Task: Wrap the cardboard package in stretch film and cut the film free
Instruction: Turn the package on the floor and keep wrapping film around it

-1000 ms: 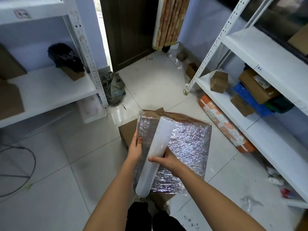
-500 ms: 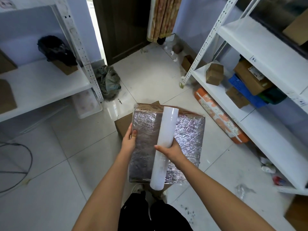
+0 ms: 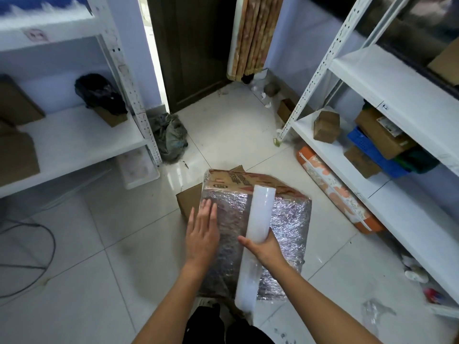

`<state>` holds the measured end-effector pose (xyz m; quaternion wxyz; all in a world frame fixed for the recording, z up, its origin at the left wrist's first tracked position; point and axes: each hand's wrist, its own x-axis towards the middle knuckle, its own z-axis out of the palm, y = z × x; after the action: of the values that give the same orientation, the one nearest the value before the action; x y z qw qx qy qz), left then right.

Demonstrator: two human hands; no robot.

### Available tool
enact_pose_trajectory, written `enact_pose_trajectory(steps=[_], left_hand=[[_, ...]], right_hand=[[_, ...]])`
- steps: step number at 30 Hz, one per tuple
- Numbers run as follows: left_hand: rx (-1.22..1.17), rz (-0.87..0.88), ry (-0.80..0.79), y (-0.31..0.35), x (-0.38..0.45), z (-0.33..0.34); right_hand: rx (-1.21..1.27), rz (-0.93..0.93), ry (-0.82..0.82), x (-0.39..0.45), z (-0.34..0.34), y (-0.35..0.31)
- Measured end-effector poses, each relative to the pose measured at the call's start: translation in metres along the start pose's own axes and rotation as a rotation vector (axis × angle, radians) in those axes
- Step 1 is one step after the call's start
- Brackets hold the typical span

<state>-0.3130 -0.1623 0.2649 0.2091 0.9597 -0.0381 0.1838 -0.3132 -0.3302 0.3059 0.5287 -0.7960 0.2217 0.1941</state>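
On package (image 3: 285,219): roll (image 3: 258,219) (film-wrapped).

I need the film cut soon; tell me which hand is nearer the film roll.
Right. The right hand grips the film roll around its middle; the left hand lies flat on the wrapped package, beside the roll.

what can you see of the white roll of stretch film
The white roll of stretch film is a long, slim cylinder, milky and slightly translucent, smooth like plastic. It lies tilted across the top of the film-wrapped cardboard package, its far end pointing away over the printed cardboard edge and its near end overhanging the package toward the person. The right hand grips it from beneath near its middle. The left hand lies flat on the package beside it, not touching it. No loose film is discernible.
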Motion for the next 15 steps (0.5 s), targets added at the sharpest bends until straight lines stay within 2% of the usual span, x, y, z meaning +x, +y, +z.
enact_pose_trajectory(steps=[2,6,15], left_hand=[[0.051,0.117,-0.06,-0.001,-0.007,0.007],[0.11,0.102,-0.229,-0.011,-0.01,0.023],[0.117,0.051,-0.281,-0.01,0.003,0.024]], right_hand=[[-0.003,-0.002,0.019,0.0,0.001,0.003],[-0.024,0.0,0.004,0.001,0.001,0.003],[-0.174,-0.067,-0.118,-0.001,-0.015,0.001]])
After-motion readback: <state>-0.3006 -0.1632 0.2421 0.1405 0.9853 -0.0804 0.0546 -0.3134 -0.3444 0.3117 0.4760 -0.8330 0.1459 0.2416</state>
